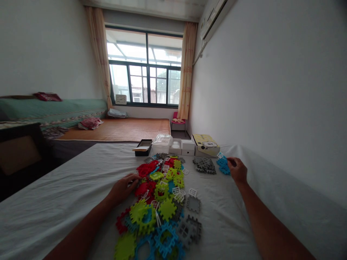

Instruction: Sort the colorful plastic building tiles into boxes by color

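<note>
A long heap of notched plastic building tiles in red (148, 168), lime green (167, 208), blue (166, 236) and grey lies on the cloth. My left hand (127, 186) is at the heap's left edge, beside the red tiles. Its thumb and fingers are apart and bent, with the fingertips touching the edge pieces. To the right, my right hand (238, 169) has its fingers closed at the edge of a blue tile (223, 166) in a small blue group. A white lattice window piece (220, 155) sits at the top of that group.
A stack of grey tiles (204, 165) lies left of the blue group. Behind stand a yellow cartoon box (206, 145), white boxes (187, 146), a clear plastic container (162, 144) and a black tray (143, 147). The wall (284, 108) rises on the right.
</note>
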Demonstrator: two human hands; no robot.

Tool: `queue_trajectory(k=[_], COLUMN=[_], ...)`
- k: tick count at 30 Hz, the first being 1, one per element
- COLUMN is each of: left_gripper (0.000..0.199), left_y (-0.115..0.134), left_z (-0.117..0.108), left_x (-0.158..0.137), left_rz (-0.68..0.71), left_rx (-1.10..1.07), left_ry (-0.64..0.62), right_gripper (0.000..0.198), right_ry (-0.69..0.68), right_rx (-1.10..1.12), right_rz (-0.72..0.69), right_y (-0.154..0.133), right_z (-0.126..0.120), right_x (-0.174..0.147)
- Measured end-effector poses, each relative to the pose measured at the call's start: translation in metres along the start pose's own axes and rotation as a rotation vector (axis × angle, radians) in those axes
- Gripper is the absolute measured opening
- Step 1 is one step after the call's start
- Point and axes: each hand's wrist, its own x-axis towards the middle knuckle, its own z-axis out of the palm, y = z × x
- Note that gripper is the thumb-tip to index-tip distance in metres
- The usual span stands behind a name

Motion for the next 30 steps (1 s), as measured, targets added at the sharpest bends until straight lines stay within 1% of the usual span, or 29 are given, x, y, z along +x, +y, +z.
queue_trajectory(k=[2, 3, 4, 6, 7, 9, 10, 12, 15, 17, 20, 23, 25, 26, 28, 29, 30], left_gripper=[0.027, 0.026, 0.025, 0.026, 0.026, 0.027, 0.027, 0.033, 0.045, 0.046, 0.037, 0.028, 0.027, 0.026, 0.025, 0.023, 0.023], left_y=[0.005, 0.009, 0.014, 0.026, 0.033, 0.049, 0.057, 0.071, 0.089, 0.097, 0.103, 0.102, 0.095, 0.09, 0.075, 0.066, 0.057], left_z=[-0.003, -0.005, -0.006, -0.007, -0.006, -0.003, -0.001, 0.003, 0.009, 0.011, 0.014, 0.013, 0.008, 0.006, 0.002, 0.0, -0.001], left_x=[0.001, 0.001, 0.001, 0.002, 0.001, 0.0, -0.001, -0.003, -0.006, -0.006, -0.006, -0.005, -0.005, -0.005, -0.004, -0.002, -0.001], left_rz=[0.05, 0.068, 0.08, 0.084, 0.081, 0.064, 0.061, 0.078, 0.118, 0.11, 0.07, 0.09, 0.133, 0.155, 0.183, 0.199, 0.209], left_rx=[0.068, 0.094, 0.101, 0.052, 0.001, -0.11, -0.151, -0.211, -0.291, -0.334, -0.373, -0.349, -0.262, -0.204, -0.09, -0.049, -0.019], left_ry=[0.1, 0.151, 0.19, 0.226, 0.219, 0.175, 0.146, 0.082, -0.012, -0.038, -0.024, -0.009, 0.023, 0.045, 0.076, 0.079, 0.081], right_gripper=[0.026, 0.024, 0.021, 0.013, 0.01, 0.011, 0.014, 0.017, 0.019, 0.019, 0.019, 0.02, 0.019, 0.018, 0.015, 0.015, 0.017], right_ry=[-0.083, -0.132, -0.183, -0.274, -0.323, -0.417, -0.456, -0.501, -0.509, -0.507, -0.524, -0.551, -0.5, -0.438, -0.269, -0.175, -0.109], right_rx=[0.185, 0.275, 0.341, 0.384, 0.397, 0.437, 0.458, 0.482, 0.48, 0.476, 0.468, 0.404, 0.312, 0.243, 0.083, -0.001, -0.052], right_rz=[-0.058, -0.111, -0.181, -0.359, -0.444, -0.591, -0.646, -0.714, -0.739, -0.746, -0.78, -0.803, -0.754, -0.697, -0.539, -0.451, -0.386], right_y=[-0.032, -0.052, -0.075, -0.121, -0.142, -0.174, -0.185, -0.196, -0.2, -0.201, -0.204, -0.197, -0.179, -0.165, -0.128, -0.105, -0.082], right_z=[0.002, 0.004, 0.006, 0.011, 0.013, 0.016, 0.018, 0.019, 0.02, 0.02, 0.019, 0.024, 0.029, 0.03, 0.027, 0.022, 0.015], right_x=[-0.004, -0.008, -0.015, -0.036, -0.049, -0.074, -0.085, -0.1, -0.108, -0.11, -0.112, -0.107, -0.092, -0.081, -0.054, -0.041, -0.029])
